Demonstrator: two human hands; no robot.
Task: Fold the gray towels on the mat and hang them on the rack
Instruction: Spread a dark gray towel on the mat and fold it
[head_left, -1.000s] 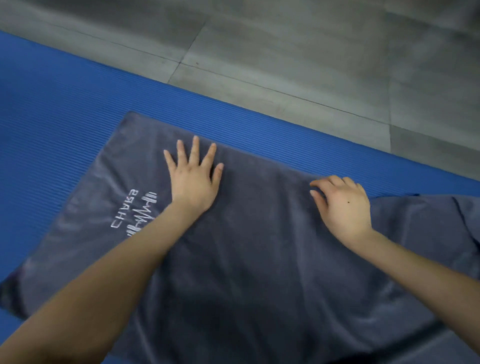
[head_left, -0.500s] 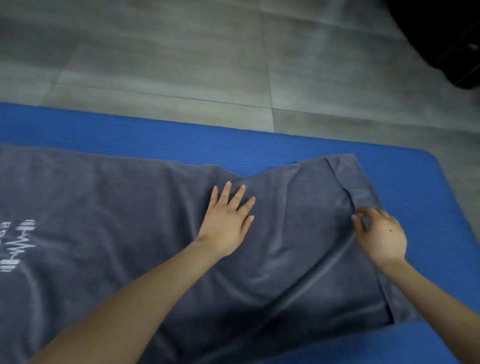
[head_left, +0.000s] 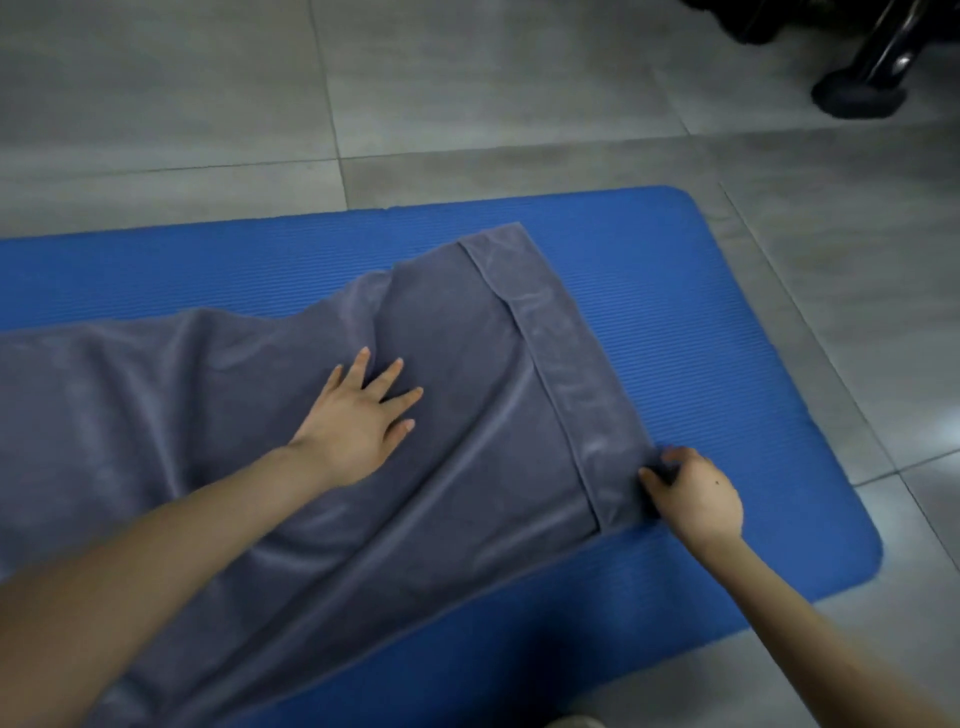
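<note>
The gray towel (head_left: 291, 447) lies spread on the blue mat (head_left: 675, 322), with some wrinkles in the middle. My left hand (head_left: 353, 431) rests flat on it, fingers apart, holding nothing. My right hand (head_left: 696, 493) has its grip closed on the near corner of the towel's folded-over end band (head_left: 561, 358), at the mat's right part.

The left hand (head_left: 358, 426) is laid flat, palm down with fingers spread, on an extended bare forearm, while the right hand (head_left: 693, 493) is curled, thumb and fingers pinched together.
</note>
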